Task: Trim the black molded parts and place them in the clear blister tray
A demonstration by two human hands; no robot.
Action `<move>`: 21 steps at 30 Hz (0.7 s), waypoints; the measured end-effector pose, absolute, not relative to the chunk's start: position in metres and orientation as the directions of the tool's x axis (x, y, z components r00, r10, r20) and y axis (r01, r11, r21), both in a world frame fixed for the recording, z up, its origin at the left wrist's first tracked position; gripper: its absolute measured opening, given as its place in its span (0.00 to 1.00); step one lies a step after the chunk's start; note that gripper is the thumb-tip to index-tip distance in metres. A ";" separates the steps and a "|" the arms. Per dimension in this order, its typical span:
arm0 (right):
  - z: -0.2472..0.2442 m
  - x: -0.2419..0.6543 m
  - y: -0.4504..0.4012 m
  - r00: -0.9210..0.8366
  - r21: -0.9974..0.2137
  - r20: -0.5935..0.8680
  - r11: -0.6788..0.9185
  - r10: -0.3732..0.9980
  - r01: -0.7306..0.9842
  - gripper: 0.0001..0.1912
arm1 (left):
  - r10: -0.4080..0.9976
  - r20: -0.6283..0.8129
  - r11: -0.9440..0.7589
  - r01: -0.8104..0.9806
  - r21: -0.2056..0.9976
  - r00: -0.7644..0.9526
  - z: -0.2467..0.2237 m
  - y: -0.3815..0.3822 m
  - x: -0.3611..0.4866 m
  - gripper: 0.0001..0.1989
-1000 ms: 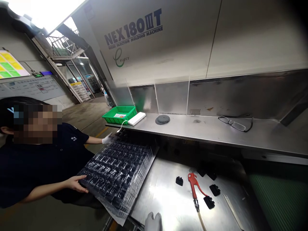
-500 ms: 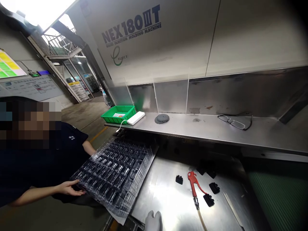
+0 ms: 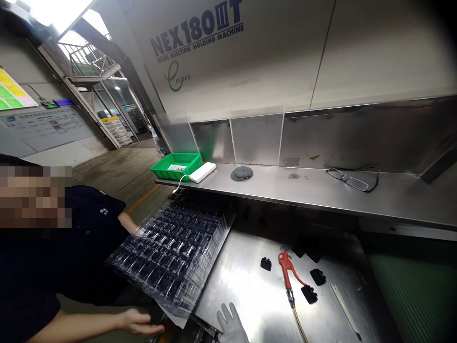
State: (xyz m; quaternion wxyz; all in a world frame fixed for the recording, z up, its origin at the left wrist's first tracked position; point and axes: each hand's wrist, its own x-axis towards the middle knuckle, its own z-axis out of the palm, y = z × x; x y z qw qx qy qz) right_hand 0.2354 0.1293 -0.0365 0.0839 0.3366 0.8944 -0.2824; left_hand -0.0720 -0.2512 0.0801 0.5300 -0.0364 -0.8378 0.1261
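My left hand [image 3: 232, 326], in a grey glove, is at the bottom edge with its fingers apart, holding nothing. It is by the near edge of the metal table [image 3: 246, 286]. My right hand is out of view. Up and left of my hand lies a stack of clear plastic trays [image 3: 167, 247] with many pockets, dark beneath. A co-worker's hand [image 3: 135, 231] is at the far left side of the stack. The co-worker's other hand [image 3: 143, 323] is apart from the trays, palm turned up.
A red air blow gun [image 3: 286, 271] with a hose lies among several small black parts [image 3: 266, 264]. To their right is a thin pale strip [image 3: 344, 309]. On the shelf are a green bin [image 3: 174, 166], a white device [image 3: 203, 172], grey discs [image 3: 242, 173] and glasses [image 3: 352, 180].
The co-worker's near hand has left the tray stack and moved down and right. My left hand has turned and spread its fingers. The view has shifted slightly.
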 end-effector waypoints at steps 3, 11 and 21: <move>-0.048 0.179 0.075 -0.870 -0.480 -0.351 0.731 0.346 0.484 0.41 | 0.804 0.106 0.582 0.740 -0.338 -0.585 0.031 -0.205 -0.039 0.24; -0.059 0.143 0.017 -0.912 -0.498 -0.411 0.839 -0.005 0.220 0.61 | 0.295 0.682 0.943 0.086 -0.323 -0.669 -0.064 -0.105 0.070 0.47; -0.060 0.311 0.193 -0.825 -0.371 -0.348 0.743 0.444 0.557 0.56 | 0.115 0.272 0.986 0.076 -0.148 -0.956 -0.047 -0.083 0.118 0.38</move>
